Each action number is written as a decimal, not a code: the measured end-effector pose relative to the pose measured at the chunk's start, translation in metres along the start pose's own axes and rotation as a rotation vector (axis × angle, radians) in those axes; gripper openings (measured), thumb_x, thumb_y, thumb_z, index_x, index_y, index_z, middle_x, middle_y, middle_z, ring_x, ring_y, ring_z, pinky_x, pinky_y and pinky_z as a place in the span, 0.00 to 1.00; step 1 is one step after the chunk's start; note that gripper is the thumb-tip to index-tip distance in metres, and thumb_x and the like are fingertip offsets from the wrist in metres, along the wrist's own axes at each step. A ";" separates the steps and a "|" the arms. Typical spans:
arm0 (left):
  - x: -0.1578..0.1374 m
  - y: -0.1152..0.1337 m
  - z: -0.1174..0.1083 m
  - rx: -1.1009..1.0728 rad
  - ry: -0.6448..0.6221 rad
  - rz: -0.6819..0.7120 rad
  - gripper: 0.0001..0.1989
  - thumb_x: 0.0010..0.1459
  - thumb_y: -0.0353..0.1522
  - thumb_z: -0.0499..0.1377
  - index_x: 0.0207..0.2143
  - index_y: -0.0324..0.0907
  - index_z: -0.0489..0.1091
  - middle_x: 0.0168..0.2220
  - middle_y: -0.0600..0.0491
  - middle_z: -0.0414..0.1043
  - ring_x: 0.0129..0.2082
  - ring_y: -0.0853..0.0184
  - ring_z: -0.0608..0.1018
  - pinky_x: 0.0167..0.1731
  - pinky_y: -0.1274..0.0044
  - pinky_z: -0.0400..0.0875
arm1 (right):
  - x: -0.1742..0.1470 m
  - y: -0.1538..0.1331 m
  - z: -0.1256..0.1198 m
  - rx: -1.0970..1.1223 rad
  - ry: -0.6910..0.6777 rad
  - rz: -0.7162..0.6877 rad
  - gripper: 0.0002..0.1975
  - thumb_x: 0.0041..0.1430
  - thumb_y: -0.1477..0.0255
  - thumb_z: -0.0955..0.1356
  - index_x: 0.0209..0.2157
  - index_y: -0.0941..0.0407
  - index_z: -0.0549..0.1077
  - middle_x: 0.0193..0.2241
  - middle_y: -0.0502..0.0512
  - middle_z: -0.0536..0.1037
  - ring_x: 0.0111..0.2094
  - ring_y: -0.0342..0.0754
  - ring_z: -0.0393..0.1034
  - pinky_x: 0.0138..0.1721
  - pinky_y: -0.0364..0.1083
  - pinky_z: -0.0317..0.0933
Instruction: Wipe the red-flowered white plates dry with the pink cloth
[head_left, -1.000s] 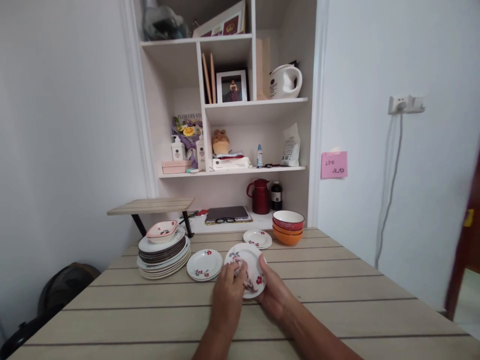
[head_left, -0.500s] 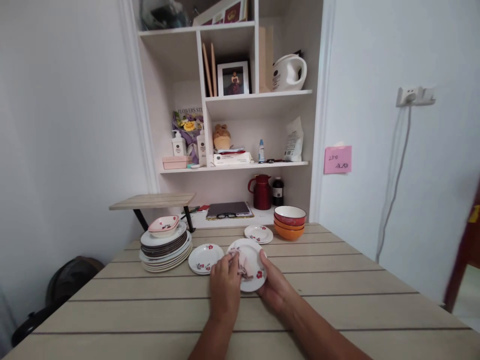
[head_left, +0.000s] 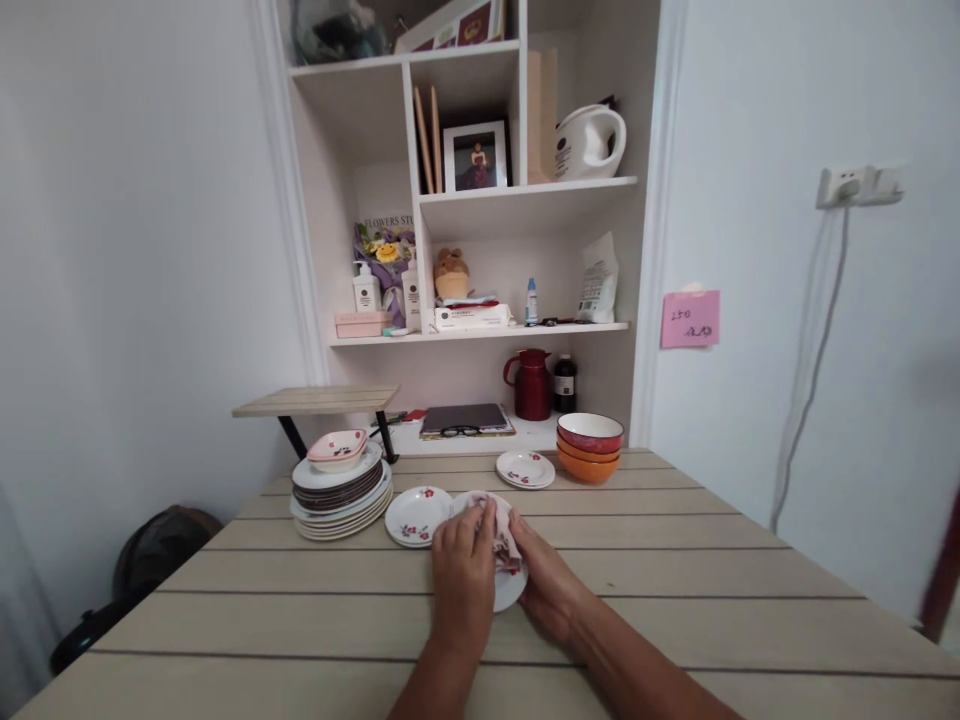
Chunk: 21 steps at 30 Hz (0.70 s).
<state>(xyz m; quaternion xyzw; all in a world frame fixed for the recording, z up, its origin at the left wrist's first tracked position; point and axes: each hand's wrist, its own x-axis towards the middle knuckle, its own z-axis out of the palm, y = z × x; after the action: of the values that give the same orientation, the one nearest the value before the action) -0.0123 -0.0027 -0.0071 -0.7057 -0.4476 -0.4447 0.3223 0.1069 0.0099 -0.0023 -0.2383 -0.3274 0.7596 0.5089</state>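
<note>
At the table (head_left: 675, 615), plate (head_left: 511, 593) and cloth (head_left: 506, 546) in hand

Past the stacked dishes (head_left: 341, 505) and flowered plates (head_left: 414, 515), our left hand (head_left: 465, 560) clasps the bunched cloth against the plate, hiding much of its left side. Our right hand (head_left: 549, 588) grips the plate's right edge, thumb on top, other fingers out of sight underneath. We judge wiping to be in hand; the next move likely calls for a steady hold while the cloth reaches the rim. Our forearms (head_left: 637, 655) are cut off below.
</note>
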 end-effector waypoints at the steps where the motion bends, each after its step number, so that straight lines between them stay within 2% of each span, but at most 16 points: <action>1: 0.001 0.002 -0.001 0.020 0.003 -0.008 0.22 0.61 0.24 0.52 0.57 0.43 0.65 0.47 0.47 0.75 0.46 0.61 0.75 0.48 0.67 0.67 | 0.000 0.000 0.000 -0.004 -0.013 -0.017 0.24 0.57 0.57 0.69 0.50 0.56 0.72 0.42 0.58 0.81 0.36 0.48 0.75 0.37 0.44 0.66; 5: 0.002 0.006 -0.004 0.102 -0.012 -0.094 0.22 0.60 0.23 0.53 0.57 0.43 0.65 0.47 0.47 0.75 0.47 0.61 0.75 0.50 0.63 0.64 | -0.001 -0.004 0.000 -0.060 -0.017 -0.085 0.24 0.55 0.56 0.70 0.51 0.54 0.71 0.47 0.57 0.79 0.40 0.48 0.74 0.39 0.45 0.66; 9: 0.002 -0.001 -0.004 0.144 -0.041 -0.260 0.21 0.60 0.24 0.53 0.55 0.43 0.67 0.47 0.47 0.74 0.47 0.60 0.74 0.50 0.60 0.63 | -0.004 -0.010 0.001 -0.173 0.042 -0.083 0.26 0.54 0.54 0.70 0.51 0.51 0.69 0.41 0.54 0.80 0.34 0.48 0.74 0.32 0.45 0.66; 12: -0.001 -0.009 -0.003 0.133 -0.052 -0.366 0.19 0.59 0.25 0.53 0.52 0.42 0.69 0.44 0.47 0.74 0.45 0.60 0.74 0.48 0.61 0.64 | -0.006 -0.012 0.001 -0.210 0.083 -0.090 0.26 0.54 0.53 0.69 0.52 0.49 0.68 0.41 0.53 0.80 0.33 0.47 0.73 0.30 0.43 0.65; 17: -0.005 -0.016 0.003 0.029 0.031 -0.297 0.15 0.58 0.26 0.54 0.48 0.40 0.70 0.45 0.45 0.71 0.45 0.58 0.73 0.45 0.65 0.68 | -0.010 -0.016 0.002 -0.266 0.002 -0.088 0.25 0.55 0.54 0.69 0.52 0.49 0.68 0.38 0.52 0.80 0.27 0.44 0.70 0.26 0.41 0.62; 21: -0.002 -0.018 0.003 -0.044 0.063 -0.210 0.16 0.57 0.23 0.54 0.47 0.39 0.70 0.45 0.45 0.70 0.44 0.59 0.72 0.44 0.66 0.69 | -0.011 -0.018 0.001 -0.290 -0.004 -0.102 0.26 0.54 0.54 0.70 0.52 0.49 0.68 0.36 0.52 0.80 0.26 0.44 0.70 0.26 0.41 0.62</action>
<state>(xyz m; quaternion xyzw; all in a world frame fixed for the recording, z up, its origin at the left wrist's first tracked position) -0.0286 0.0058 -0.0093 -0.6475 -0.4988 -0.5078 0.2722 0.1212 0.0042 0.0122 -0.2908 -0.4463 0.6782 0.5062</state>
